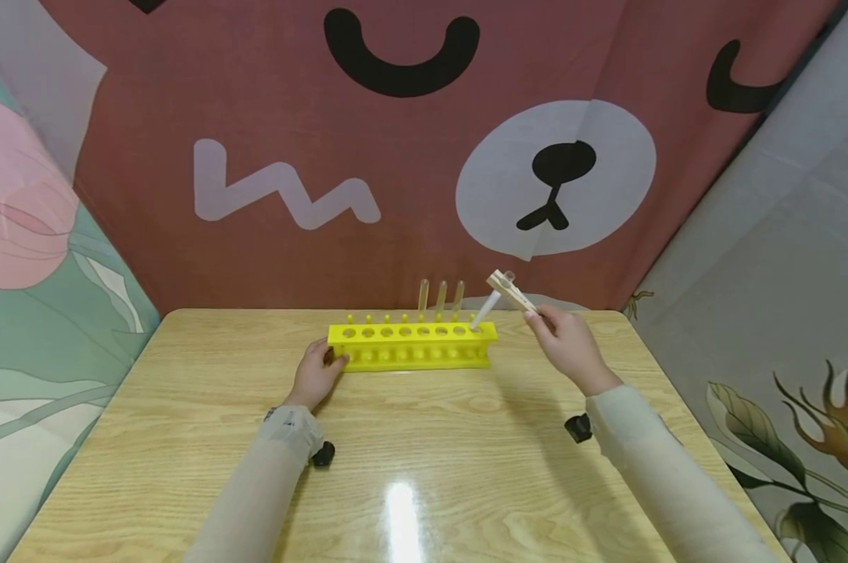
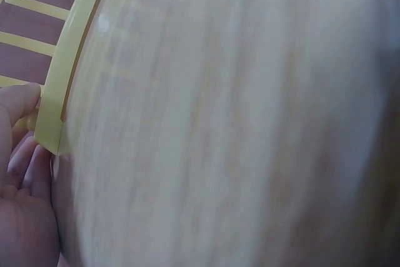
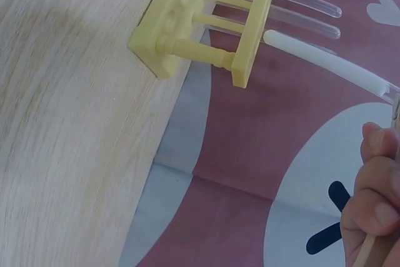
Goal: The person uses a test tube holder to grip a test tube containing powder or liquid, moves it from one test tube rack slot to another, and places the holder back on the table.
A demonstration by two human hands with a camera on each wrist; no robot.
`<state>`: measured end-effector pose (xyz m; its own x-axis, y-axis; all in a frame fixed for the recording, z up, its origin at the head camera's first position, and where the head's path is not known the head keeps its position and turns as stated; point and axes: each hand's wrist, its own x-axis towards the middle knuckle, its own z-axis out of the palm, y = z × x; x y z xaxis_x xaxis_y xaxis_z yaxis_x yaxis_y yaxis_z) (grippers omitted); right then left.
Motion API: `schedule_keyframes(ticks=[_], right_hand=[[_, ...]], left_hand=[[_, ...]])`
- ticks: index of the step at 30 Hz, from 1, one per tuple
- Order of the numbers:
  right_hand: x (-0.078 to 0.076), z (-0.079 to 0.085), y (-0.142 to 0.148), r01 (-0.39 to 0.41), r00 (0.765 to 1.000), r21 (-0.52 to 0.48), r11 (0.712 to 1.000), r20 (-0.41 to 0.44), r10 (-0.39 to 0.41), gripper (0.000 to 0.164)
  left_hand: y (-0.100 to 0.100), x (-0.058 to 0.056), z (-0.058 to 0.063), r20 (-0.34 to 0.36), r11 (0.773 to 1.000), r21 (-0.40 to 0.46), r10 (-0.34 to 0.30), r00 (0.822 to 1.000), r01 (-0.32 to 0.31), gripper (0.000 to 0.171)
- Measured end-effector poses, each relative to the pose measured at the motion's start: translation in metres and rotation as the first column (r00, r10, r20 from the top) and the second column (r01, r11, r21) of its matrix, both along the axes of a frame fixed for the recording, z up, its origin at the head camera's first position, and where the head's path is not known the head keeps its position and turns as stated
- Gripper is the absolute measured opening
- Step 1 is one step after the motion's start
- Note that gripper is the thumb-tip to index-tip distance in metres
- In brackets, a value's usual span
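At the middle of the table stands a yellow test tube rack [image 1: 413, 342]. My left hand [image 1: 314, 375] grips its left end, and the left wrist view shows the thumb and fingers [image 2: 24, 101] at that end. My right hand [image 1: 570, 348] holds a wooden test tube clamp [image 1: 517, 295], its jaws around the top of a test tube [image 1: 487, 308] with white contents. The tube leans, its rounded lower end [image 3: 270, 37] right at the rack's top plate near the rightmost hole. Three clear test tubes [image 1: 424, 295] stand at the rack's rear, rounded ends up.
The wood-grain table [image 1: 424, 430] reaches back to a reddish-brown cloth [image 1: 290, 266] with a cartoon face. Patterned cloths hang at both sides. A small black device [image 1: 323, 454] sits by the left wrist, another black device [image 1: 578, 428] by the right.
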<state>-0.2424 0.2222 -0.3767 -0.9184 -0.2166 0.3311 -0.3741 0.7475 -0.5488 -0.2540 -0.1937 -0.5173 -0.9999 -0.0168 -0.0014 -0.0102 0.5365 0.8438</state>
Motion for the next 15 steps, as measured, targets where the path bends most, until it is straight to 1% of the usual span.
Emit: schedule_keyframes(ticks=[7, 15], right_hand=[[-0.0001, -0.0038, 0.0037, -0.001, 1.000, 0.004, 1.000, 0.001, 0.001, 0.034], [-0.0009, -0.0094, 0.0048, -0.005, 1.000, 0.022, 1.000, -0.013, 0.006, 0.031]], left_hand=[[-0.0001, -0.0003, 0.0000, 0.001, 1.000, -0.012, 0.001, 1.000, -0.001, 0.053], [0.0012, 0.0006, 0.0005, -0.001, 1.000, -0.029, 0.004, 1.000, -0.004, 0.052]])
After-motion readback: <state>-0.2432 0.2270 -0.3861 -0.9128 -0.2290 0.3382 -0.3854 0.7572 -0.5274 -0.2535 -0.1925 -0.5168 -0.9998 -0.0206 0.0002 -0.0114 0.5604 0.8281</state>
